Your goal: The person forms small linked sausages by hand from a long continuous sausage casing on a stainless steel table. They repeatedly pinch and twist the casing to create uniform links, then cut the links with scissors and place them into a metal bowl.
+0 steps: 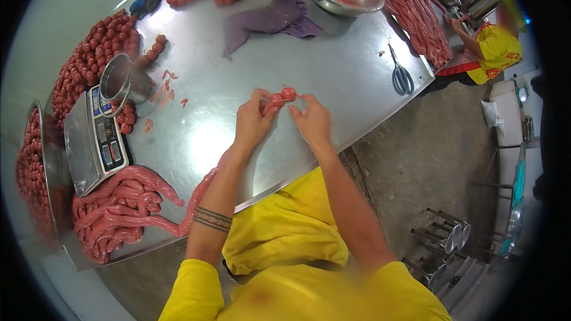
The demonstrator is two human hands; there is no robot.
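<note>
Near the front edge of the steel table (357, 83), my left hand (256, 120) is closed around the end of a raw sausage (275, 101). A short round link (288, 93) bulges out beyond its fingertips. My right hand (311, 121) is pinched just right of the link, on what looks like a thin pale string crossing the pinch between the links. The long unlinked sausage casing (202, 195) runs from beneath my left forearm back to a coiled pile of filled casing (122, 202) at the left front corner.
Left stand a digital scale (107, 134), a metal pot (134, 83) and a heap of linked sausages (95, 50). A purple cloth (267, 22), a steel bowl (372, 0) and scissors (402, 78) lie farther off. Another person (496, 47) works at far right; stools (452, 238) stand below.
</note>
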